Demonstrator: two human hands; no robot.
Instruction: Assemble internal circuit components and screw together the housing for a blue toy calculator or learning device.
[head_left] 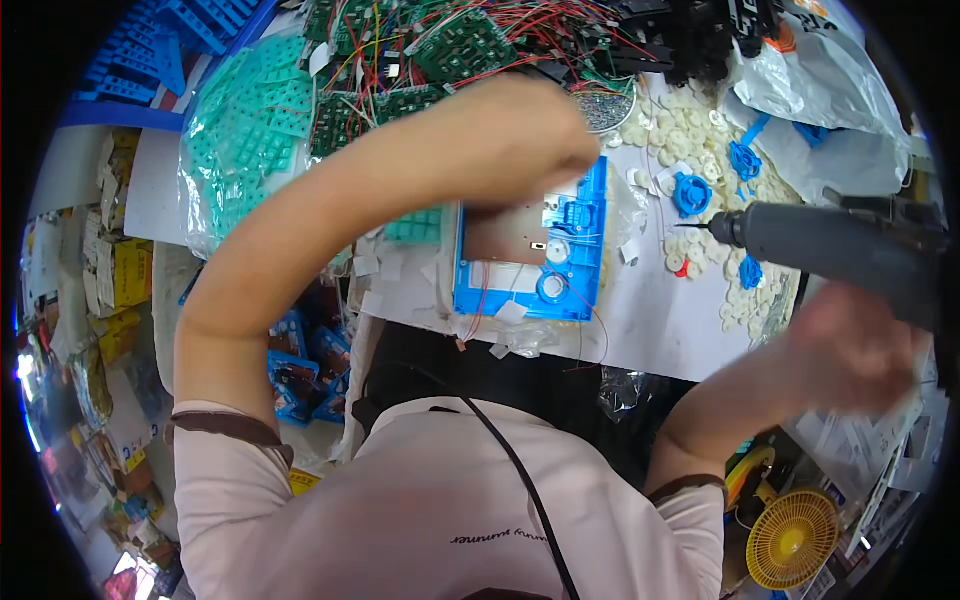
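Nearest the camera, the person's pale shirt (420, 500) fills the lower centre, with a black cable (520, 480) running across it. To the right stands a yellow fan (790, 540). To the left, below table level, a light-coloured bin (166, 330) contains several blue casings (292, 395).

The blue housing (593, 262) lies on the white table (650, 335), near its front edge, open side up. It contains a brown board (505, 240), a round ring fitting (552, 287) and thin wires.

The right hand (858, 350) is at the right, blurred, against the underside of a grey electric screwdriver (830, 245); whether it grasps the tool cannot be determined. The bit points left, toward the housing but apart from it. The left hand (560, 140) is bent over the housing's far end; its fingers are hidden, so its grip cannot be determined.

White discs (685, 125) are spread loose across the right side, with a blue round part (691, 195) among them. Beyond the housing, a round metal dish (631, 114) contains small metallic pieces. At the left, a clear bag (198, 238) contains green keypads (250, 130). Wired circuit boards (465, 45) are heaped at the far side. At far left, a blue crate (125, 115) contains blue moulded parts (150, 55).
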